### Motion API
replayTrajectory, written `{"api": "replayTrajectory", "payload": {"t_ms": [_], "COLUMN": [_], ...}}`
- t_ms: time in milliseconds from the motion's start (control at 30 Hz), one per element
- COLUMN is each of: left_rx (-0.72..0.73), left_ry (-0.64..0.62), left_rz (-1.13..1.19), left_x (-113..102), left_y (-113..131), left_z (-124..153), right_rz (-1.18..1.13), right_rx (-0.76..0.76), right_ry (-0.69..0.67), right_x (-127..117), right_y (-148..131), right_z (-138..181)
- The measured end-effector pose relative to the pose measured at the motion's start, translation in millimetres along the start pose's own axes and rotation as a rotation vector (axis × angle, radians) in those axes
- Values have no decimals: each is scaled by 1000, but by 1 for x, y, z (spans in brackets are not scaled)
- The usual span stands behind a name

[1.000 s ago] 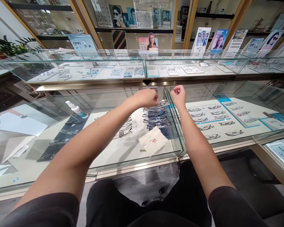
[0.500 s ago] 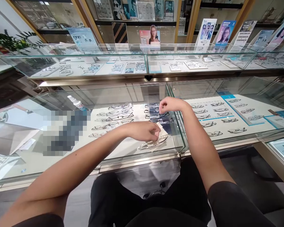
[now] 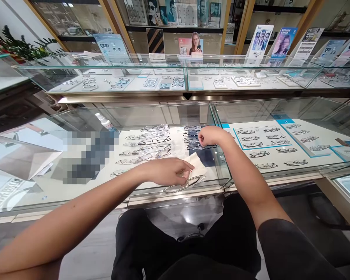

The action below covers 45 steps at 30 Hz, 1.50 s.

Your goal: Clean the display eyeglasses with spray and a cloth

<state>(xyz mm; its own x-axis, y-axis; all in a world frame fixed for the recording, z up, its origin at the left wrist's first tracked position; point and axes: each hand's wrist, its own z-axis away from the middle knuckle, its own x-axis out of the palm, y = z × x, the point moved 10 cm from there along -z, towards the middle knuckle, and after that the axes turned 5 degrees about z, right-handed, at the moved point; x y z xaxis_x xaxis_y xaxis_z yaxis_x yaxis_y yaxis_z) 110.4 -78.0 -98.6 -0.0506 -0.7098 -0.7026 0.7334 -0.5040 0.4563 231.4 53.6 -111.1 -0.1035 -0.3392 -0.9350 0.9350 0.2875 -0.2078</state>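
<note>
My left hand (image 3: pixel 169 171) is over the front of the glass display case, thumb and fingers pinched on a cream cloth (image 3: pixel 197 165). A pair of eyeglasses (image 3: pixel 185 185) sits just below those fingertips, partly covered by the hand and cloth; I cannot tell whether it is gripped too. My right hand (image 3: pixel 211 136) is closed, fingers curled down, at a column of dark-framed eyeglasses (image 3: pixel 191 135) on a dark blue mat (image 3: pixel 205 157). Its fingertips overlap the nearer frames, and what they hold, if anything, is hidden.
Rows of eyeglasses (image 3: pixel 151 140) lie left of the mat. Farther left stand a white spray bottle (image 3: pixel 105 122) and a blurred dark patch (image 3: pixel 89 159). More frames (image 3: pixel 258 154) fill the right-hand case (image 3: pixel 251 175). A second glass counter (image 3: pixel 128 95) with upright cards runs behind.
My left hand has shifted left and towards me, the cloth and nearby eyeglasses with it. My right hand has come slightly nearer along the column. The whole view has shifted a little.
</note>
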Motion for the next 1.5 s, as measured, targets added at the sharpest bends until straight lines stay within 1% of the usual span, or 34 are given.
{"api": "replayTrajectory", "payload": {"t_ms": [100,167,333,467,533,600,667,733,800,867,933,1033,1233,1300,1400,1433,1500], "left_rx": [-10,-9,-6,-5,23,56,79,85,63,27,-15,-59,-78,-85,-139,-159,-179], "left_ry": [-46,-38,4,13,32,107,224,314,353,362,343,301,263,286,381,404,409], "left_rz": [134,169,178,183,179,141,48,-89,-209,-286,-322,-321,-298,-295,-316,-326,-344], "left_x": [6,6,3,-2,-11,-28,-50,-68,-79,-85,-87,-85,-87,-95,-114,-118,-120], "left_y": [-7,-11,-20,-21,-16,-8,-1,6,8,7,4,-1,-3,-4,-10,-13,-18], "left_z": [10,13,11,4,0,-8,-19,-33,-51,-68,-83,-98,-108,-108,-107,-108,-113], "right_rz": [23,47,81,74,26,-80,-199,-275,-333,-383,-408,-419,-426,-437,-506,-565,-734], "right_rx": [-28,-30,-53,-57,-76,-104,-105,-65,-37,-21,-20,-34,-39,-53,-91,-112,-169], "right_ry": [54,93,219,251,251,275,363,500,591,633,651,647,656,667,673,658,610], "right_x": [-2,-4,-11,-13,-15,-21,-34,-51,-61,-65,-65,-64,-67,-68,-69,-69,-67], "right_y": [0,2,4,9,12,18,31,50,67,80,86,87,85,83,81,80,78], "right_z": [-4,-7,-16,-21,-21,-18,-14,-8,-4,-3,-4,-6,-6,-5,-6,-7,-11]}}
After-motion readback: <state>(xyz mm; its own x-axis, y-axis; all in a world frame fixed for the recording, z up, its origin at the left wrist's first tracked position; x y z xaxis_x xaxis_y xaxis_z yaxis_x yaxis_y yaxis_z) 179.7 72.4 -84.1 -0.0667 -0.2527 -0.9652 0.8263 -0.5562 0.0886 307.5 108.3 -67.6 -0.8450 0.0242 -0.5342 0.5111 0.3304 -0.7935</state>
